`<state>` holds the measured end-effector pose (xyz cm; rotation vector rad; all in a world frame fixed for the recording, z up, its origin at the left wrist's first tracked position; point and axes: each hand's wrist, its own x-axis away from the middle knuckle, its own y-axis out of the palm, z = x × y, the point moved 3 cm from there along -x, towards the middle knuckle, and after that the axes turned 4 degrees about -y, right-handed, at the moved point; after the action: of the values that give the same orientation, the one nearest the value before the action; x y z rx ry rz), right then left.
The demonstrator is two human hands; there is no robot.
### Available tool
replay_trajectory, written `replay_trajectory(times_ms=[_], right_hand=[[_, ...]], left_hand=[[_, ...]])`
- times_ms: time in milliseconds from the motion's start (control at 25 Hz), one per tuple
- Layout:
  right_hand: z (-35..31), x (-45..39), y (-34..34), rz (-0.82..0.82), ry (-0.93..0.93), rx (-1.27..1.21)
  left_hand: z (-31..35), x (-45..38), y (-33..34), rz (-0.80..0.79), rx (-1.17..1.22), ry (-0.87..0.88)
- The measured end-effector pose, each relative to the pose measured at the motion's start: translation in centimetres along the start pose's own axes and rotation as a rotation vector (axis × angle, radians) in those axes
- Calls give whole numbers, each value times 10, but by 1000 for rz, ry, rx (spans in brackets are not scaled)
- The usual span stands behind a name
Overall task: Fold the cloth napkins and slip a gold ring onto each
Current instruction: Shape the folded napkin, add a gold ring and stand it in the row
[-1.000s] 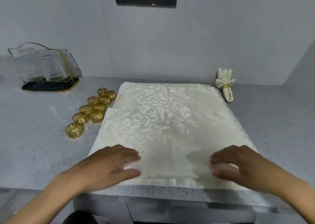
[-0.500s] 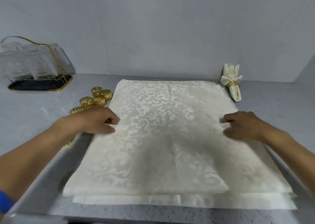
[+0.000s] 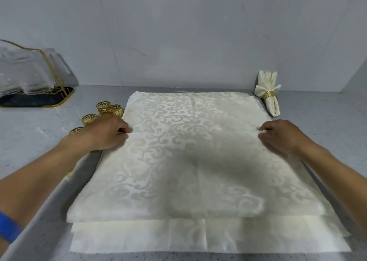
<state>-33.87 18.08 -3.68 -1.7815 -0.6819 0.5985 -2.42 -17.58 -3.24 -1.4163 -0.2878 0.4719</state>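
Note:
A stack of cream damask napkins (image 3: 190,110) lies flat on the grey counter (image 3: 39,145). The top napkin (image 3: 190,177) is folded over from the near side, its free edge lying across the middle of the stack. My left hand (image 3: 107,134) pinches the left corner of that edge. My right hand (image 3: 278,135) pinches the right corner. Several gold rings (image 3: 108,109) stand in a cluster just left of the stack, partly hidden by my left hand. A finished napkin (image 3: 269,94), rolled and held by a gold ring, lies at the back right.
A clear glass rack on a black, gold-rimmed tray (image 3: 35,99) stands at the back left by the wall. The counter's front edge runs just below the napkin stack. Bare counter lies to the right of the stack.
Both hands carried the near edge of the top napkin away from me, from the front of the stack to its middle, forming a fold. The camera view moved closer.

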Motion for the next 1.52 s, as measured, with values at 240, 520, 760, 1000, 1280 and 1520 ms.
replay_trajectory(times_ms=[240, 520, 760, 1000, 1280, 1520], right_hand=[[1, -3, 7, -20, 34, 23], [-122, 127, 18, 415, -201, 26], [-184, 192, 81, 1, -219, 22], [-40, 209, 47, -94, 148, 190], [-151, 194, 40, 296, -277, 27], [-204, 177, 104, 124, -520, 16]], left_hand=[[2, -3, 0, 11, -22, -48], [150, 135, -1, 203, 154, 42], [167, 175, 52, 14, 90, -125], [101, 213, 51, -74, 65, -397], [102, 215, 52, -30, 107, -423], [105, 212, 40, -28, 35, -351]])
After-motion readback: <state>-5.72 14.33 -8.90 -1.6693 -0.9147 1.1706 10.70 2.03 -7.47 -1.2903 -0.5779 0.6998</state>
